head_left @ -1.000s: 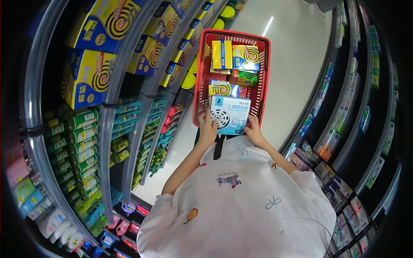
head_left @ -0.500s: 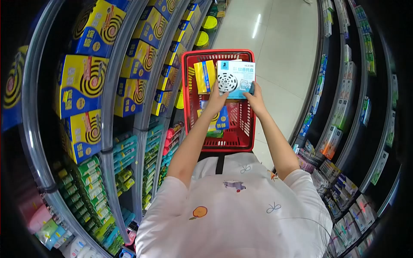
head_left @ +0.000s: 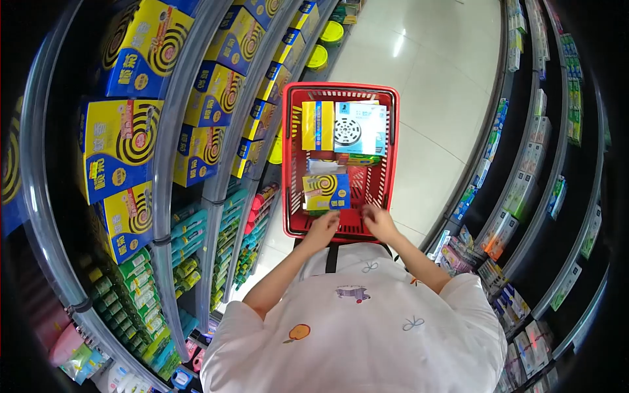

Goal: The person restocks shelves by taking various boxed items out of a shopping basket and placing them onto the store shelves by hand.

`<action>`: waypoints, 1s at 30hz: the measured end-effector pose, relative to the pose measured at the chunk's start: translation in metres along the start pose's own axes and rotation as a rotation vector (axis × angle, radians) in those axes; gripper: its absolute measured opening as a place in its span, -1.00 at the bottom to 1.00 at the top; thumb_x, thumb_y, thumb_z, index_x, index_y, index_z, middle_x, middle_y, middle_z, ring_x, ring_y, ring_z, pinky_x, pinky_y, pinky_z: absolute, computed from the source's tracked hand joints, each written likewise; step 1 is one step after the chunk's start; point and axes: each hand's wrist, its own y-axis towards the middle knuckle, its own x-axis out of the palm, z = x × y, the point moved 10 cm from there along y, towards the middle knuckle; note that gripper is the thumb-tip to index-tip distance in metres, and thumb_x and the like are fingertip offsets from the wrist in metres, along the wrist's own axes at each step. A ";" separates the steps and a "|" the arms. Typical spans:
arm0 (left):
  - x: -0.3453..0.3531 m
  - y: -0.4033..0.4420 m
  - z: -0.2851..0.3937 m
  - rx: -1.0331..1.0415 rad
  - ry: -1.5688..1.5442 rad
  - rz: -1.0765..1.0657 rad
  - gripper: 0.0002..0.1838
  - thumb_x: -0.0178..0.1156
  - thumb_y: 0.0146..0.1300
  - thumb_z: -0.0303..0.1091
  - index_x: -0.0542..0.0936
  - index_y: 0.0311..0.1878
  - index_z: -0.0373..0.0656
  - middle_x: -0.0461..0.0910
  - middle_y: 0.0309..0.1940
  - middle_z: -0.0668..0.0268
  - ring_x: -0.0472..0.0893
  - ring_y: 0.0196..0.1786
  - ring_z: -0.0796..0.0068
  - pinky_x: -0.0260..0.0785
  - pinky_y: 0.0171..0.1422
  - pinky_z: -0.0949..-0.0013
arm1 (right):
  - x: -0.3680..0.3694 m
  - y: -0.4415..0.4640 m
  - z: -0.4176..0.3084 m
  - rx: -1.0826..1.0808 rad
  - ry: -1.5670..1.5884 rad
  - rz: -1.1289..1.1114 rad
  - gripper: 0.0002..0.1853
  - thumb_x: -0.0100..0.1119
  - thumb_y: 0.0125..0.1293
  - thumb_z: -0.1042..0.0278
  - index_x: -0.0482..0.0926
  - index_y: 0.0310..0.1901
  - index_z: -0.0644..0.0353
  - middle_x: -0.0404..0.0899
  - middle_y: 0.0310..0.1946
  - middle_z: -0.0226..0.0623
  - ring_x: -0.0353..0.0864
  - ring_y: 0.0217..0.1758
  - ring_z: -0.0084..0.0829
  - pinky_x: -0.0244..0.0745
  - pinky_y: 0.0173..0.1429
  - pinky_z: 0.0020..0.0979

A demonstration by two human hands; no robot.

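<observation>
A red basket (head_left: 393, 157) holds several boxes. The light-blue and white box (head_left: 360, 129) with a round black-and-white pattern lies in its far right part, beside an upright-looking yellow and blue box (head_left: 318, 126). Nearer the front lies another yellow and blue box (head_left: 326, 192) with a spiral print. My left hand (head_left: 322, 229) is over the basket's near rim, just below that box, fingers loosely curled; whether it touches anything is unclear. My right hand (head_left: 380, 223) hovers over the near right corner, fingers bent and apart, holding nothing.
Shelves on the left carry spiral-printed yellow and blue boxes (head_left: 121, 144), green bottles (head_left: 141, 281) and yellow-lidded tubs (head_left: 317, 57). Shelves on the right hold small packets (head_left: 501, 232). A pale tiled floor (head_left: 439, 85) runs between them.
The light-blue box was let go and now lies at the basket's far right. Both hands have drawn back toward the basket's near edge.
</observation>
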 end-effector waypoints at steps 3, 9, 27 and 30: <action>0.010 -0.020 -0.023 -0.010 0.101 -0.045 -0.65 0.07 0.27 -0.38 0.43 0.11 -0.27 0.60 -0.15 0.10 0.60 -0.10 0.34 0.43 -0.02 0.33 | 0.038 -0.026 0.006 0.017 -0.035 -0.101 -0.73 0.05 0.12 0.41 0.52 -0.14 0.32 0.60 -0.33 0.01 0.61 -0.21 -0.07 0.49 -0.09 -0.20; 0.010 -0.031 -0.037 0.149 0.221 -0.008 -0.64 0.09 0.20 -0.34 0.45 0.03 -0.31 0.58 -0.19 0.00 0.60 -0.10 0.12 0.42 -0.05 0.23 | 0.101 -0.038 -0.006 -0.026 -0.102 -0.241 -0.65 0.09 0.07 0.27 0.52 -0.11 0.24 0.57 -0.32 0.09 0.58 -0.22 0.03 0.48 -0.09 -0.07; -0.083 -0.100 -0.115 0.130 0.188 -0.006 -0.59 0.07 0.28 -0.23 0.43 0.13 -0.22 0.62 -0.20 0.08 0.61 -0.14 0.28 0.43 -0.05 0.32 | 0.204 -0.030 -0.049 -0.140 -0.403 -0.271 -0.53 0.11 0.08 0.18 0.48 0.03 0.22 0.57 -0.17 0.10 0.57 -0.06 -0.03 0.46 0.06 -0.15; -0.089 -0.096 -0.136 0.152 0.110 -0.024 -0.60 0.06 0.30 -0.25 0.43 0.13 -0.27 0.59 -0.12 0.12 0.58 -0.06 0.33 0.40 0.04 0.35 | 0.213 -0.026 -0.062 -0.161 -0.313 -0.287 -0.58 0.10 0.10 0.21 0.51 -0.01 0.23 0.57 -0.16 0.10 0.58 -0.06 -0.06 0.46 0.06 -0.18</action>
